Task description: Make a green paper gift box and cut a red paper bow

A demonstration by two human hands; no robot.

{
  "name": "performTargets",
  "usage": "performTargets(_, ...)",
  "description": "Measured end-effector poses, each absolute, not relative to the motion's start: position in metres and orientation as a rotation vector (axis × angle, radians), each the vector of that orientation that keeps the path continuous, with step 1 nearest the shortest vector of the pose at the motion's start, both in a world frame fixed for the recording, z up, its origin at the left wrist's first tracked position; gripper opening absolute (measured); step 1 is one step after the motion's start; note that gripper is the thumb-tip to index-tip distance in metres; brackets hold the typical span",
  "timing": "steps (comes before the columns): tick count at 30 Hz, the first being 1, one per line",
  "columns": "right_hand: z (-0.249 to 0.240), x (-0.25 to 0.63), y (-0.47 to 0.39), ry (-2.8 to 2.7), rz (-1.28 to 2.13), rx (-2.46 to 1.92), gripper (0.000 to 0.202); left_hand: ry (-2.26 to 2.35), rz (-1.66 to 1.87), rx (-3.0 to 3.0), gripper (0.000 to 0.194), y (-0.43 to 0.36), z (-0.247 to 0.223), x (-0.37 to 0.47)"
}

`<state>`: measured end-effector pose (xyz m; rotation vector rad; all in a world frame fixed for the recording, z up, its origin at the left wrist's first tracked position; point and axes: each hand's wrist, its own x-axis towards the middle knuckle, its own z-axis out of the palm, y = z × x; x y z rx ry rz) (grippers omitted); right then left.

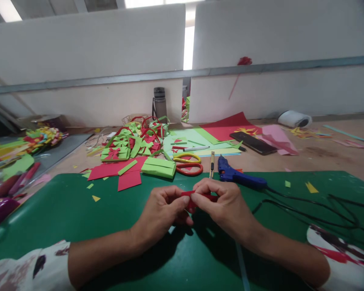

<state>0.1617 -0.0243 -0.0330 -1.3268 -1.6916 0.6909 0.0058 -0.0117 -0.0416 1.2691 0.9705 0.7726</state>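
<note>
Two hands: close together at the centre of the frame, both on one small red piece [191,207]; fingertips nearly meet.
Left hand [157,212]: thumb and index finger pinched on the piece's left end, with no open gap between them; the other fingers are curled below.
Right hand [230,210]: thumb and fingers closed on the piece from the upper right; a bit of red shows past the fingers.
Red piece: held up over the green mat [63,214], its long axis running about left to right in the frame, from hand to hand, with a part hanging down between them. Neither hand is clearly nearer, as both touch it. Its full shape is hidden by the fingers, so I cannot tell how it is folded.
Just above the hands: the knife [212,165], nearly upright in the frame; a yellow handle [187,158] and a red handle [189,169] to its left; the glue gun [239,175] to its right, nozzle toward upper left.
Left of the handles: a green packet [158,167], beside flat red paper [129,181].
Upper right of centre: a phone [253,143].
</note>
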Motion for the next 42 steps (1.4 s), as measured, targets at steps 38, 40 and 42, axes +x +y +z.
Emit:
performTargets(38,-0.024,0.167,-0.023,-1.263,0.959,-1.311,0.013,1.012,0.897,1.249,0.018,-0.012,-0.031,-0.008)
performTargets(40,-0.025,0.167,-0.023,-1.260,0.955,-1.321,0.013,1.007,0.900,1.241,0.018,-0.011,-0.030,-0.008)
performTargets(42,-0.025,0.167,-0.022,-1.258,0.952,-1.330,0.013,1.003,0.901,1.241,0.018,-0.011,-0.030,-0.008)
